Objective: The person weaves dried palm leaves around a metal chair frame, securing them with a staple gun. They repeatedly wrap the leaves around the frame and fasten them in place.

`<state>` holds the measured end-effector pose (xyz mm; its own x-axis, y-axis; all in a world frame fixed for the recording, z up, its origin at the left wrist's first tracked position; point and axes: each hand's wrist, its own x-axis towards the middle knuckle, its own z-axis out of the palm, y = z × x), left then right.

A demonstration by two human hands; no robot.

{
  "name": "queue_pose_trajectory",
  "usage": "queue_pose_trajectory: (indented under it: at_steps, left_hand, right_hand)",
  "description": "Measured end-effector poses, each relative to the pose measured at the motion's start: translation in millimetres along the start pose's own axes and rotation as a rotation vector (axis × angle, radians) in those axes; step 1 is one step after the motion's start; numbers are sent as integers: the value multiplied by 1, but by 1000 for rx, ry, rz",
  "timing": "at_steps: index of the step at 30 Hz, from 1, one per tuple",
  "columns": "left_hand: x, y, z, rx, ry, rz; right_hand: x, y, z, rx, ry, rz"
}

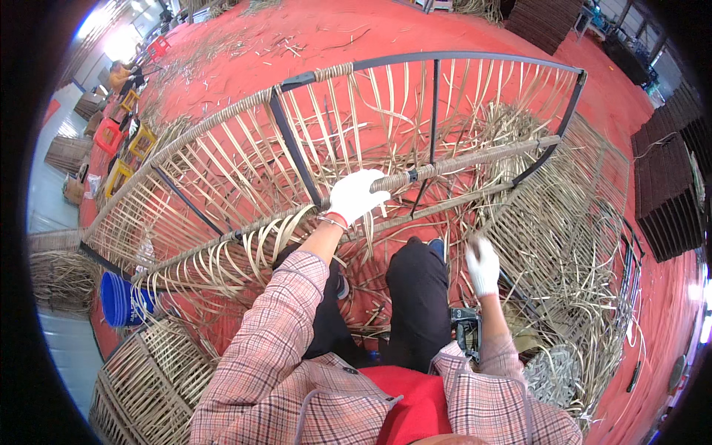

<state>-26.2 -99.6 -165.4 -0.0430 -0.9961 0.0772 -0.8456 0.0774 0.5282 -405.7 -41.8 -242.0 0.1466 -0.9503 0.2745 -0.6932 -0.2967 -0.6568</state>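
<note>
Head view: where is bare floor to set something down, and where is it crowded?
Bare red floor lies beyond the frame, with only stray strands. A smaller bare strip runs on the far right between the woven panels and the dark stacks. Crowded: loose strips under the frame, where the left hand grips the wrapped bar, and around the right hand.

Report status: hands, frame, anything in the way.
Left hand grips the wrapped rail of the frame. Right hand pinches a strip, low. Loose strips piled under frame.
</note>
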Motion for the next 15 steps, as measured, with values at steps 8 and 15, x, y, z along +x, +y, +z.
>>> queue_pose_trajectory:
  at_steps: [8, 15]
  left_hand:
    - [-29, 20, -1, -17, 28, 19]
    - [-32, 17, 5, 11, 117, 85]
  right_hand:
    - [185, -292, 41, 431, 117, -424]
    - [172, -305, 0, 299, 56, -339]
